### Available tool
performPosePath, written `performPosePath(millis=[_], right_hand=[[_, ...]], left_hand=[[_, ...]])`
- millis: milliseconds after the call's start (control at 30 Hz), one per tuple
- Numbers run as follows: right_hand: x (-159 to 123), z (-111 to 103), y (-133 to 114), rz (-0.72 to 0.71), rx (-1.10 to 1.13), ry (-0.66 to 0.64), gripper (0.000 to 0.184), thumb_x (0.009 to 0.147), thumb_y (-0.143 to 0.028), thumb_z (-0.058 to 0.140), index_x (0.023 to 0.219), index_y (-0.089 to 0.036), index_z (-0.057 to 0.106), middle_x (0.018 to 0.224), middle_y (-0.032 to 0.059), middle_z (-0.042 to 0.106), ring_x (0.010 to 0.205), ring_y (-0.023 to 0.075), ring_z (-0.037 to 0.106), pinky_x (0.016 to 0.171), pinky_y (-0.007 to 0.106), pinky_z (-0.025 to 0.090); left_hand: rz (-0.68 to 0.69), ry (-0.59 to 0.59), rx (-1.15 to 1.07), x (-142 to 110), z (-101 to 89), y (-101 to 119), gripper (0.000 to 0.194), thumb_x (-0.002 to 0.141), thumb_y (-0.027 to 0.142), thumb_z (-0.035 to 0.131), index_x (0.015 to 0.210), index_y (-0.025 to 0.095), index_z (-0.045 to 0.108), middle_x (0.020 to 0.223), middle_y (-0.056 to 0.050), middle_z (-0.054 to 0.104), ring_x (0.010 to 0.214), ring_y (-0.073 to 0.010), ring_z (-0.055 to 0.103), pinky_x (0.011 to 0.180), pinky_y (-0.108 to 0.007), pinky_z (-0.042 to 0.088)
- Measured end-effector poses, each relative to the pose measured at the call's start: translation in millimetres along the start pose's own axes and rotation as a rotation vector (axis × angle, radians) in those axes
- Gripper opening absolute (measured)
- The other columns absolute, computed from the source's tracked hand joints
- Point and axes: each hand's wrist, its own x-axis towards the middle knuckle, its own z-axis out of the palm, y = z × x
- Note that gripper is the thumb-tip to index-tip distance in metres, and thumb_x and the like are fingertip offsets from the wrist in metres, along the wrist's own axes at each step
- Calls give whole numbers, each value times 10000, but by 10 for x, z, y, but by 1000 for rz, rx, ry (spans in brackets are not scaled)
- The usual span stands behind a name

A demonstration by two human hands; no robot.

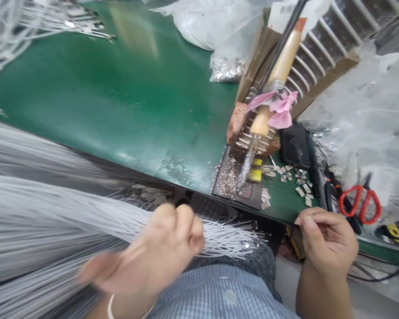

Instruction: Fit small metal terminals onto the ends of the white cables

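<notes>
My left hand (159,252) is closed around a thick bundle of thin white wires (53,212) that runs in from the left, its stripped ends (242,239) fanning out just past my fingers. My right hand (329,241) rests at the table's near edge with its fingers curled; what they hold, if anything, I cannot make out. A soldering iron (279,75) with a wooden handle lies tilted on a wire stand, its tip (244,170) pointing down at a dark tray (236,177) speckled with solder bits.
The green table (119,88) carries more white wires (26,26) at the far left and plastic bags (213,22) at the back. Red-handled scissors (361,201) and small metal pieces (299,181) lie at the right. A brick (237,122) props the stand.
</notes>
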Motion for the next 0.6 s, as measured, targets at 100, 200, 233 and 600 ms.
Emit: performPosePath(millis=[100, 200, 233, 600], right_hand=[[-13, -7, 4, 16, 3, 15, 92, 767, -111, 694, 784, -171, 626, 631, 12, 629, 549, 148, 575, 472, 252, 411], [-23, -23, 28, 19, 6, 10, 95, 759, -110, 706, 767, -164, 628, 631, 15, 635, 544, 145, 580, 468, 250, 416], [-26, -29, 38, 10, 9, 12, 101, 756, -104, 709, 767, -163, 628, 628, 14, 633, 543, 143, 581, 475, 253, 426], [-102, -61, 54, 95, -38, 15, 108, 757, -158, 726, 785, -182, 624, 679, 34, 638, 587, 167, 598, 510, 275, 494]], left_hand=[[28, 22, -197, 81, -1, -41, 465, 680, 531, 696, 1006, 199, 685, 1016, -67, 712, 1014, -236, 657, 866, -300, 566], [17, -4, -261, 113, 21, -83, 503, 698, 480, 677, 1052, 122, 683, 1048, -106, 716, 1084, -258, 638, 901, -309, 556], [17, -12, -268, 114, 30, -90, 501, 701, 471, 674, 1050, 111, 683, 1045, -109, 716, 1084, -258, 639, 903, -311, 555], [38, -63, -104, 13, 160, -25, 469, 716, 494, 721, 1045, 162, 676, 1049, -91, 676, 1062, -273, 632, 905, -332, 539]])
